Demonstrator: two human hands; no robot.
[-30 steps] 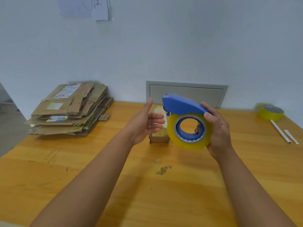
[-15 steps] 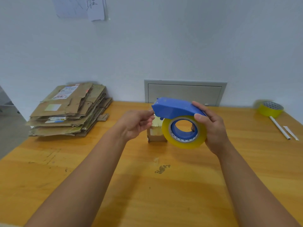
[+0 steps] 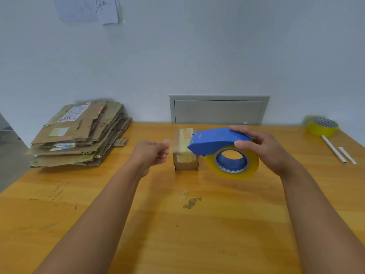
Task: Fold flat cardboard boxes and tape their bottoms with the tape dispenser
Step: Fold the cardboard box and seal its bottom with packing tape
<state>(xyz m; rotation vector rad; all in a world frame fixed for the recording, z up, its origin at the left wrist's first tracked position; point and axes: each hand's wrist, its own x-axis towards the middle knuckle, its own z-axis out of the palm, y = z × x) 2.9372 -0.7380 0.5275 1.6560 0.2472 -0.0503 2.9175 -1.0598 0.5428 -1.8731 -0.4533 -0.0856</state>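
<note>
Holding the blue tape dispenser above the table, the right hand curls its fingers over the top of the blue housing while the thumb presses the near side, so this grip is closed firmly round the tool. A yellowish roll of clear tape sits in the dispenser on a blue hub, hanging below the housing and tilted toward the camera. The left hand is raised just left of the dispenser's nose, its fingers curled inward and its fingertips pinched on the end of a clear strip of tape, which shows only as a faint, blurred sheen running toward the dispenser; this grip is narrow, holding that tape end. Between and just behind the two hands a small folded cardboard box stands on the table, with tape already across its top face and partly down its front; the dispenser's nose overlaps its right upper corner in this view, and whether they touch cannot be told. A stack of flat cardboard boxes lies at the table's far left, some bearing printed labels. At the far right corner lies a yellow tape roll, with a white tube and a small white strip just beside it. A grey wall panel is set into the wall behind the table, and sheets of paper hang higher up on the wall.
</note>
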